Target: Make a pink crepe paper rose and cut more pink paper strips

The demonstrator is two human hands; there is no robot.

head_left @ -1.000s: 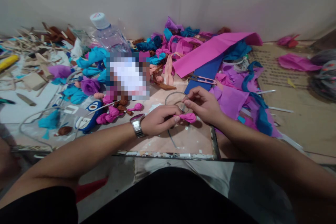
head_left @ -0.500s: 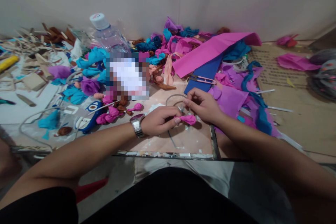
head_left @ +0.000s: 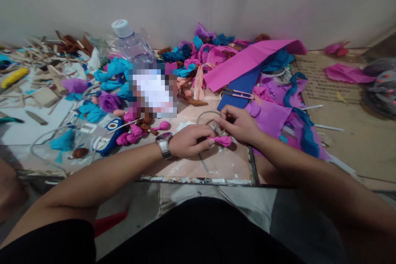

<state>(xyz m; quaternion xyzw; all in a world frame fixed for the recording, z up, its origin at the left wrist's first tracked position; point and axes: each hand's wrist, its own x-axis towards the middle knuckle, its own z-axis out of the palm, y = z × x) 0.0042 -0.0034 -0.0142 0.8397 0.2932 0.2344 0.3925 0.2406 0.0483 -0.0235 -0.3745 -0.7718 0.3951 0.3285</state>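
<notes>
My left hand [head_left: 189, 140], with a silver watch [head_left: 163, 145] on its wrist, pinches a small pink crepe-paper bud [head_left: 223, 140] over a paint-stained board [head_left: 225, 165]. My right hand [head_left: 239, 123] is closed just above the bud, its fingertips gripping a thin grey wire [head_left: 206, 114] that loops beside the bud. Both hands touch at the bud.
Pink, purple and blue crepe paper scraps [head_left: 269, 111] and a long pink sheet [head_left: 247, 60] lie behind the hands. Small snips [head_left: 238, 93] rest on blue paper. A plastic bottle [head_left: 131, 43], finished paper buds [head_left: 130, 134], wooden sticks [head_left: 40, 55] and cardboard [head_left: 346, 128] surround the board.
My hands barely shifted; the right fingers worked slightly lower and left on the wire by the bud. The view drifted a little to the left.
</notes>
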